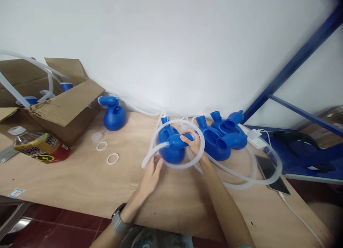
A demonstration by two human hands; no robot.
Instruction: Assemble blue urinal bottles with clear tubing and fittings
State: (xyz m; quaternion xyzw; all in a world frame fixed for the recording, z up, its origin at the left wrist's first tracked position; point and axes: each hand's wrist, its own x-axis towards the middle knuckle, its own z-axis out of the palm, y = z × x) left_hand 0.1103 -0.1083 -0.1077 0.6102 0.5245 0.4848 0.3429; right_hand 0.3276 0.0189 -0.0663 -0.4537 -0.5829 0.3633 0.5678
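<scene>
In the head view a blue plastic urinal bottle stands in front of me, its neck tilted up at the back. Across the bottle lies a blue funnel-shaped mouthpiece, with a clear tube joined to its left end. My right hand is closed around the mouthpiece's right end. At the bottle's lower left is my left hand, thumb and forefinger apart, close to the bend of the tube; some fingertips are hidden. The tube loops in a wide ring around the bottle and my right hand.
More blue urinals with looped tubes stand at the right, and another urinal at the back left. White rings, a drink bottle and an open cardboard box are left. A phone and power strip lie right.
</scene>
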